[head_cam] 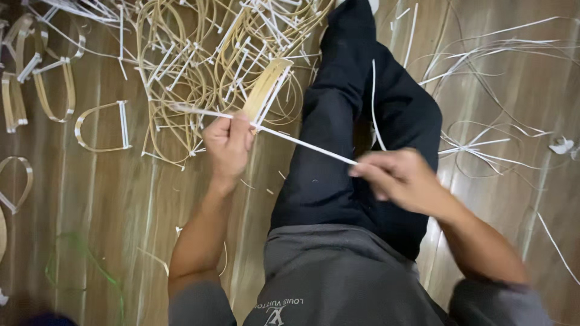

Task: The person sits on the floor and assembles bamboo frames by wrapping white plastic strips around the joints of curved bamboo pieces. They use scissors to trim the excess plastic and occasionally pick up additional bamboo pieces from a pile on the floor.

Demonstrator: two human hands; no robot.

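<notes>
The person sits on a wooden floor [90,199], one leg in dark trousers [356,121] stretched forward. The left hand [228,143] is closed, its fingers clamped on a flat tan cane piece [269,84] that rises from the fist, and on one end of a thin white strip [305,145]. The right hand [396,176] pinches the other end, fingertips together on it, so the strip runs taut from hand to hand above the thigh.

The strip looks thin and under tension; a pull that is too sharp could snap it or drag it out of the right-hand pinch, and its narrow edge could cut into the fingers. If the left grip loosens, the cane piece may twist and any binding around it would slacken; how the strip is fixed to the cane inside the fist is hidden.

A heap of bent cane loops with white bindings [199,54] lies on the floor just beyond the left hand, towards the far edge, and loose white strips [483,145] are scattered to the right of the leg. The free tail could snag in either.
</notes>
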